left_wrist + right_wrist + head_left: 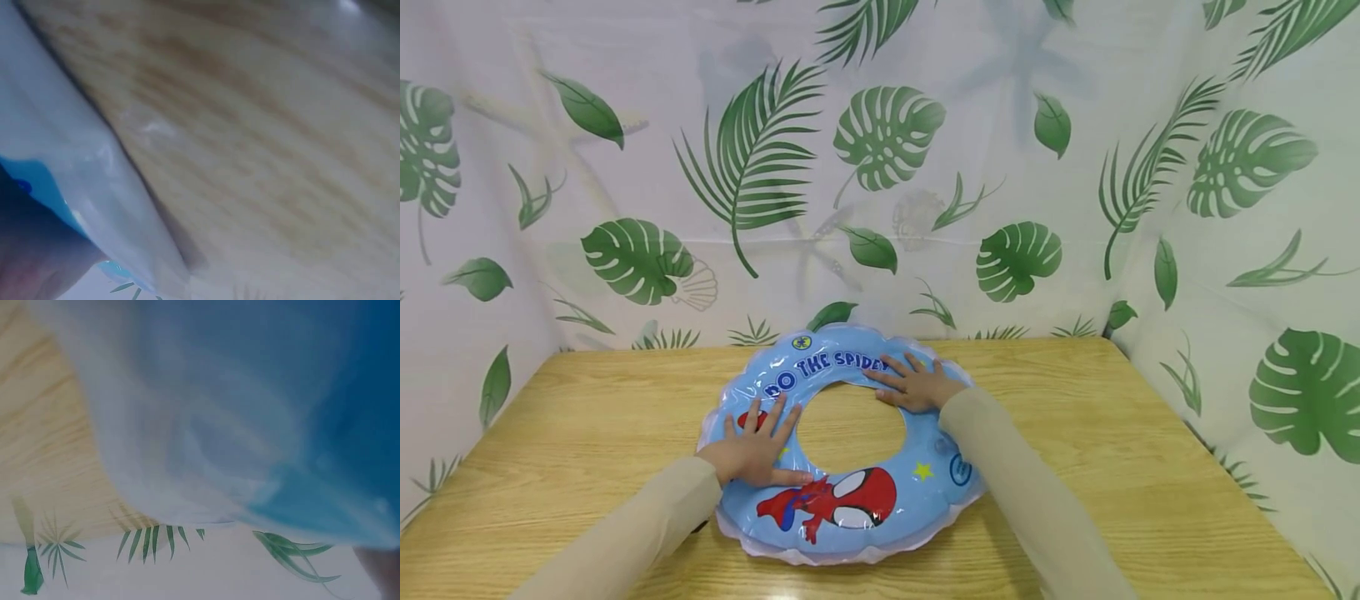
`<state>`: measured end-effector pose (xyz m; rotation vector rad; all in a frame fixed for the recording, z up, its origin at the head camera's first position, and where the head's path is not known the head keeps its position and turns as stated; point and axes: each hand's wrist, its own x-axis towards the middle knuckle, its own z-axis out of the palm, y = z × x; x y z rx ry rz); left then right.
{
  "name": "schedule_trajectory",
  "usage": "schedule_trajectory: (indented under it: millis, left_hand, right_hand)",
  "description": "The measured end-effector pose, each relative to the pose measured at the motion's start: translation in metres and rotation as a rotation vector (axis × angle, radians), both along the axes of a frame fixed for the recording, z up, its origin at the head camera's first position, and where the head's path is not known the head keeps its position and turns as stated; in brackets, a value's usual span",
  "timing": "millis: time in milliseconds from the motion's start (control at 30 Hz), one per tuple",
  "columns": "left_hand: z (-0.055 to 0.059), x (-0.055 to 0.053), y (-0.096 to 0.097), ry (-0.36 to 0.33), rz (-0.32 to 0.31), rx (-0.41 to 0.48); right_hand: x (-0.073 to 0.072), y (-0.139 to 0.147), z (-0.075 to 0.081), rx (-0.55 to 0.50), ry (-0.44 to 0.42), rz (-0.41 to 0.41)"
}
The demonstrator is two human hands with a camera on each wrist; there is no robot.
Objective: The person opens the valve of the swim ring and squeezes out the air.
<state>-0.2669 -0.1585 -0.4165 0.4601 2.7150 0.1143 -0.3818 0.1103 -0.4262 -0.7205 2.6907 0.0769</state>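
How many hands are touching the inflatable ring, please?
2: the left hand rests on the left side of the inflatable ring, the right hand on its far right part.

Place — screened-off indoor workspace | leaf-print sheeting (pixel 925 50), three sides — wood-grain table (pixel 1150 467)

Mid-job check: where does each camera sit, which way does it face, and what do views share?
Head: worn on the head, facing forward and down at the light-blue, round inflatable plastic ring on the light-brown wood-grain table, white leaf-printed backdrop behind; left hand, right hand and beige sleeves show.
Left wrist: on that wrist, facing the ring's pale edge and table; part of the hand, blurred, lower left.
Right wrist: on that wrist, facing the ring's blurred side; a sliver of skin, lower right.
Both wrist views share ring, table and backdrop.
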Motion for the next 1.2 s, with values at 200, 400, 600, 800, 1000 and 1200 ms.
schedule_trajectory:
  millis: [200,400,600,800,1000,1200]
  left_hand:
    - [0.001,0.001,0.0,-0.004,0.002,0.016]
    - [-0.003,0.0,-0.002,-0.002,0.002,0.033]
    - [-0.007,0.0,-0.004,0.007,0.005,0.03]
    - [-0.007,0.002,-0.003,0.065,-0.018,0.031]
    - [-0.009,0.003,-0.004,0.119,-0.035,0.05]
    - [-0.011,0.003,-0.004,0.169,-0.056,0.042]
  right_hand:
    - [0.0,0.006,0.006,-0.083,0.001,0.02]
    - [0.01,0.012,0.014,-0.152,0.063,0.031]
    - [0.031,0.024,0.022,-0.202,0.088,0.028]
    - [0.05,0.042,0.013,-0.252,0.102,-0.013]
    - [0.056,0.047,-0.001,-0.272,0.09,-0.019]
    - [0.056,0.047,-0.007,-0.228,0.04,-0.032]
